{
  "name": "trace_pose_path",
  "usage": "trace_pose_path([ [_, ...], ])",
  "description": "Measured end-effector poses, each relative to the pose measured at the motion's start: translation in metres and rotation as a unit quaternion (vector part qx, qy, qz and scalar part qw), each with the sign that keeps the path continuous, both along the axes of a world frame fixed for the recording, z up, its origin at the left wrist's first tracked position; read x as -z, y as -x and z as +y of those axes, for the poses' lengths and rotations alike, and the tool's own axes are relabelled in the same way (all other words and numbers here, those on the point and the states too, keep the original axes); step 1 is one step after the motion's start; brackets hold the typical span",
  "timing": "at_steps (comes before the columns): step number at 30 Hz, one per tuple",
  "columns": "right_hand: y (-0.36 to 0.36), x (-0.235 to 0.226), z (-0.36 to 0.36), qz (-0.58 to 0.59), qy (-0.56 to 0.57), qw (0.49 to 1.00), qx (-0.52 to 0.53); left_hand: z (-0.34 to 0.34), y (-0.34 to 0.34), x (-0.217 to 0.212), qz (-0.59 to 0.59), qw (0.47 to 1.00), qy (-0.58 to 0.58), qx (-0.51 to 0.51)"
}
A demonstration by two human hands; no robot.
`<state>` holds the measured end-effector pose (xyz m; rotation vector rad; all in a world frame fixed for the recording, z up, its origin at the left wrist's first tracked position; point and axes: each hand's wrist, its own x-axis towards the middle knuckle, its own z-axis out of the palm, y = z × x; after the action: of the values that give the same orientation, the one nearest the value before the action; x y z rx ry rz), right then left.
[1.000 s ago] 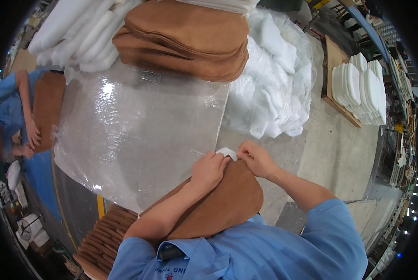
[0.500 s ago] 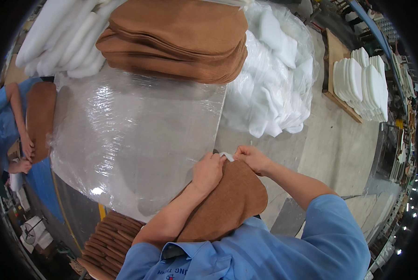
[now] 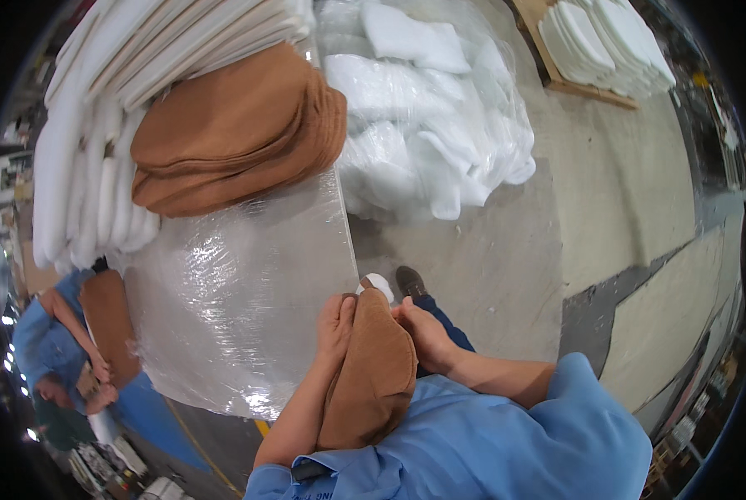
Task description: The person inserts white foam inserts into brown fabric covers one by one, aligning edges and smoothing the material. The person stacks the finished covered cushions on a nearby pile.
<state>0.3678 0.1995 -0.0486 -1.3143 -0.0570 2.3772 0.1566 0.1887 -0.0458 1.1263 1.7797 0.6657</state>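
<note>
A brown cushion cover [image 3: 371,367] stands between my hands, folded narrower along its length, with its lower end against my shirt. White padding [image 3: 378,286] shows at its far end. My left hand [image 3: 336,327] is closed on the cover's left edge, fingers pressed together. My right hand [image 3: 427,335] grips the right side near the far end, its fingertips partly hidden by the cover. Left of my hands lies a table wrapped in clear film [image 3: 231,308], bearing a pile of flat brown covers [image 3: 223,125].
White pads [image 3: 98,183] are stacked at the far left. A film-wrapped heap of white padding [image 3: 431,117] stands beyond the table. More white pads [image 3: 581,37] sit on a wooden pallet [image 3: 589,87]. At left, a co-worker [image 3: 52,333] handles a brown piece [image 3: 110,325].
The cover has gone from broad to narrow and folded, and my hands now hold its two sides. My view has shifted; the stack of brown cushions at lower left is out of it.
</note>
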Motion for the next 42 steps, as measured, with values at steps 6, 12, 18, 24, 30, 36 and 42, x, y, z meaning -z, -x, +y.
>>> trace_pose_path([
  [6, 0.032, -0.009, -0.019, -0.104, -0.012, 0.993, 0.061, 0.002, 0.002, -0.002, -0.049, 0.997, 0.063, -0.025],
  [12, 0.035, -0.012, -0.012, -0.161, -0.023, 0.984, 0.071, 0.009, -0.02, -0.02, -0.008, 0.999, 0.021, -0.036],
  [18, -0.003, -0.008, 0.061, -0.179, -0.202, 0.963, -0.005, 0.004, -0.022, -0.019, 0.004, 0.998, 0.015, -0.058],
  [24, -0.004, -0.037, 0.137, -0.119, -0.209, 0.9, -0.364, 0.008, -0.034, -0.019, 0.062, 0.996, -0.05, -0.047],
  [30, 0.0, -0.026, 0.124, -0.257, -0.48, 0.739, -0.398, 0.017, -0.037, -0.012, 0.048, 0.996, -0.014, -0.068],
  [36, -0.003, 0.004, 0.119, -0.259, -0.345, 0.83, -0.355, 0.031, -0.039, -0.001, 0.069, 0.995, 0.059, -0.044],
  [42, -0.005, 0.024, 0.126, -0.226, -0.169, 0.897, -0.342, 0.041, -0.046, 0.005, 0.138, 0.985, 0.108, -0.001],
])
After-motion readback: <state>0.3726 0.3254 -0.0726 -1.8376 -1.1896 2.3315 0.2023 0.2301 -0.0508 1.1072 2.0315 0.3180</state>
